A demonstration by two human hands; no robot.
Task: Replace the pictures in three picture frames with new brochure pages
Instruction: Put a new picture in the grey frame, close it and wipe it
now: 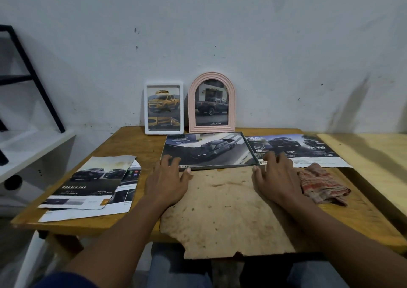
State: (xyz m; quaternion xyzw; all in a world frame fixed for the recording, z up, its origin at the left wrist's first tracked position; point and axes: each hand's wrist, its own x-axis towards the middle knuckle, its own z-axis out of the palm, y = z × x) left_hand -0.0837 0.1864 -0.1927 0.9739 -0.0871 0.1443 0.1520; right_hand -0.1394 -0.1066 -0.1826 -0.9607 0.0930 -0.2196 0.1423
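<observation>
A dark flat frame point(209, 150) with a grey pickup picture lies face up on the wooden table point(136, 144). My left hand point(168, 177) rests with spread fingers on its near left corner. At the near right corner, my right hand point(275, 175) touches the frame's edge, fingers apart. Neither hand grips anything. A white frame point(164, 107) with a yellow truck picture and a pink arched frame point(211, 102) with a dark truck picture lean upright against the wall. Loose brochure pages point(92, 186) lie at the left, and another brochure page point(304, 150) lies at the right.
A worn brown board point(220, 210) covers the table's near middle and overhangs the front edge. A crumpled red-checked cloth point(321, 184) lies beside my right hand. A pale wooden surface point(370, 155) adjoins on the right. A white shelf point(28, 146) with a black stand is at the left.
</observation>
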